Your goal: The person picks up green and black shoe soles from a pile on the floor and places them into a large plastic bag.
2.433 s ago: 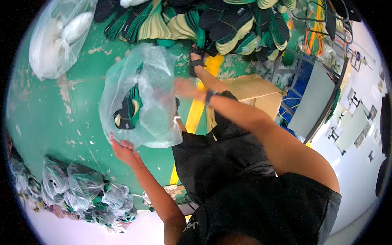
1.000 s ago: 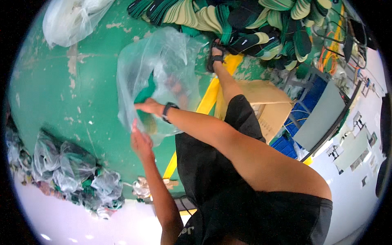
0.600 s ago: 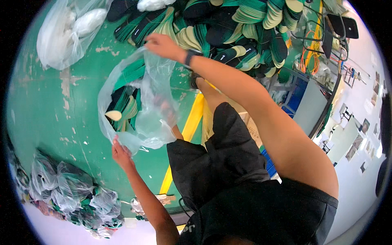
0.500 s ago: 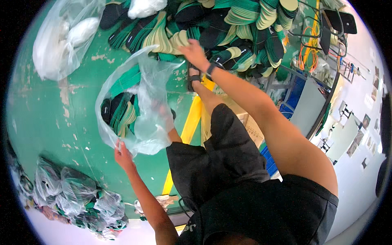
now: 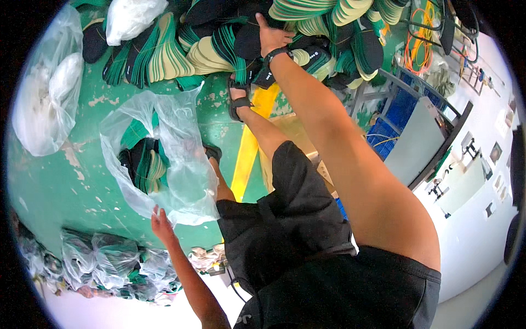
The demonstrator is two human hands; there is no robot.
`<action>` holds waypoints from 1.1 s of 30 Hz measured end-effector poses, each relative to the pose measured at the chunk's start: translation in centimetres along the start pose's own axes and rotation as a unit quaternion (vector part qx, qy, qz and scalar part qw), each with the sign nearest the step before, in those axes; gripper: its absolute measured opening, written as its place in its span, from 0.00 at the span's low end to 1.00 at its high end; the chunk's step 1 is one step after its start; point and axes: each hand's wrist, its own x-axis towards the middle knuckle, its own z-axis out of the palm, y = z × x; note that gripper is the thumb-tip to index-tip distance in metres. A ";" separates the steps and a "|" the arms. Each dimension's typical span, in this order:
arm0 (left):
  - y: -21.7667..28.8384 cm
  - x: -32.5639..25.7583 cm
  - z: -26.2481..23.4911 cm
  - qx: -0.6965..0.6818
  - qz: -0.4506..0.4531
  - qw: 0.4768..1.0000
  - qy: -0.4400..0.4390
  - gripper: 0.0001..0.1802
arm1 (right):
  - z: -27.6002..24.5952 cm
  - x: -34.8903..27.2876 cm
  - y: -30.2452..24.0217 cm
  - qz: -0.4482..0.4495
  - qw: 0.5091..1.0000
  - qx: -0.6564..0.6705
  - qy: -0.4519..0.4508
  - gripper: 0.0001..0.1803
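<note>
My left hand (image 5: 163,226) is at the near rim of a clear plastic bag (image 5: 189,164), its fingers closed on the thin film. The bag's mouth gapes wide, and inside lies a bundle of black, green and cream shoe insoles (image 5: 150,169). Farther off, my right hand (image 5: 274,37) stretches over a large pile of insoles. Its thumb stands apart from the fingers, and it rests at a black insole bundle (image 5: 248,41). Next to it on the left are cream and green insoles (image 5: 211,55) fanned out in stacks.
A filled clear bag (image 5: 46,104) lies on the green floor (image 5: 82,189) at far left, and a white bundle (image 5: 131,19) sits on the pile. More filled bags (image 5: 101,257) are heaped at near left. Right stand a metal frame, blue crates (image 5: 386,131) and an orange cable (image 5: 419,46).
My right hand has reached farther out over the insole pile, and its fingers have spread. My left hand has stayed by the bag's rim. The whole view has shifted.
</note>
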 end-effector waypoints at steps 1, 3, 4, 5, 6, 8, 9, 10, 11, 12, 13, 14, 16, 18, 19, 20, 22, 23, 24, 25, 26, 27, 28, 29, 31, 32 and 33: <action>0.0 -0.1 -0.1 0.000 -0.004 1.000 0.004 0.17 | -0.5 0.0 -0.3 0.034 0.999 -0.011 -0.037 0.83; -0.4 -0.3 -0.1 -0.002 -0.012 1.000 0.010 0.18 | -2.1 0.2 -1.1 0.100 0.989 -0.030 -0.110 0.84; -0.7 -0.4 -0.1 0.017 -0.008 1.000 0.012 0.18 | -2.1 0.0 -1.2 0.106 0.993 -0.037 -0.044 0.80; -1.0 -0.6 -0.1 0.037 -0.005 0.999 0.014 0.18 | -3.0 -0.2 -0.7 0.062 0.997 -0.020 -0.039 0.74; -1.0 -0.5 0.0 0.056 0.002 0.998 0.010 0.18 | -4.1 0.2 -0.5 0.043 0.998 -0.013 -0.049 0.72; -0.7 -0.8 0.5 0.070 0.010 0.997 -0.009 0.18 | -4.7 1.7 0.3 0.012 0.997 -0.030 -0.072 0.68; -0.8 -1.1 0.3 0.080 0.012 0.997 -0.016 0.19 | -4.8 1.6 0.2 0.001 0.997 -0.041 -0.064 0.68; -2.5 -0.4 -0.5 0.080 0.005 0.997 -0.019 0.19 | -4.7 1.0 -0.3 -0.010 0.997 -0.052 -0.060 0.67; -4.2 -0.2 -1.7 0.102 0.010 0.995 -0.018 0.20 | -4.5 0.5 -0.9 -0.021 0.996 -0.064 -0.056 0.67; -4.6 0.1 -2.0 0.121 0.017 0.992 -0.019 0.21 | -4.1 0.2 -1.6 -0.019 0.996 -0.082 -0.027 0.68; -5.1 0.3 -2.2 0.141 0.024 0.990 -0.020 0.22 | -3.8 0.3 -1.6 -0.031 0.997 -0.063 -0.031 0.69; -5.7 0.3 -2.2 0.113 0.050 0.992 -0.001 0.22 | -3.6 0.3 -1.8 -0.043 0.997 -0.044 -0.036 0.71; -6.1 -0.3 -2.4 0.063 0.098 0.992 0.039 0.23 | -2.9 0.2 -1.5 -0.068 0.996 -0.035 -0.052 0.72; -5.2 -1.7 -2.4 0.065 0.097 0.992 0.057 0.22 | -2.2 0.0 -0.9 -0.095 0.991 -0.052 -0.074 0.72; -4.3 -1.7 -2.3 0.063 0.101 0.991 0.066 0.21 | -1.3 0.6 -0.8 -0.111 0.989 -0.056 -0.083 0.72; -4.7 -1.7 -3.2 0.104 0.107 0.987 0.057 0.20 | -1.1 2.0 0.0 -0.171 0.977 -0.083 -0.098 0.70; -5.9 -1.1 -4.4 0.175 0.122 0.976 0.052 0.17 | -0.4 3.5 0.7 -0.225 0.964 -0.024 -0.139 0.66; -6.0 -0.4 -4.4 0.177 0.105 0.976 0.072 0.16 | 0.0 3.2 0.4 -0.232 0.962 0.025 -0.139 0.64; -4.6 -0.6 -4.3 0.188 0.082 0.976 0.078 0.15 | -0.2 3.5 1.3 -0.235 0.960 0.069 -0.133 0.62; -3.8 -1.3 -4.4 0.203 0.057 0.975 0.078 0.14 | 0.1 5.3 2.6 -0.255 0.960 0.072 -0.095 0.60; -6.3 -0.7 -6.0 0.183 0.116 0.972 0.092 0.13 | 0.4 5.9 3.5 -0.259 0.961 0.035 -0.094 0.53; -5.7 -1.2 -6.1 0.158 0.076 0.980 0.097 0.13 | -0.1 7.2 4.8 -0.264 0.961 -0.011 -0.082 0.46; -4.0 -1.3 -5.3 0.124 0.041 0.986 0.105 0.13 | -0.7 8.3 5.9 -0.269 0.959 -0.057 -0.071 0.39; -3.3 -2.1 -5.6 0.089 0.003 0.986 0.142 0.13 | -1.7 4.2 4.3 -0.163 0.968 0.042 -0.184 0.38; -5.4 -1.1 -7.3 -0.026 -0.007 0.988 0.149 0.12 | -7.3 -1.7 1.4 -0.012 0.925 0.173 -0.339 0.42; -5.9 -0.5 -8.2 -0.028 -0.011 0.985 0.168 0.12 | -10.3 -5.3 0.7 0.017 0.900 0.203 -0.386 0.37; -4.7 -0.6 -7.6 0.029 0.051 0.985 0.160 0.13 | -13.1 -9.0 0.5 0.059 0.873 0.228 -0.427 0.32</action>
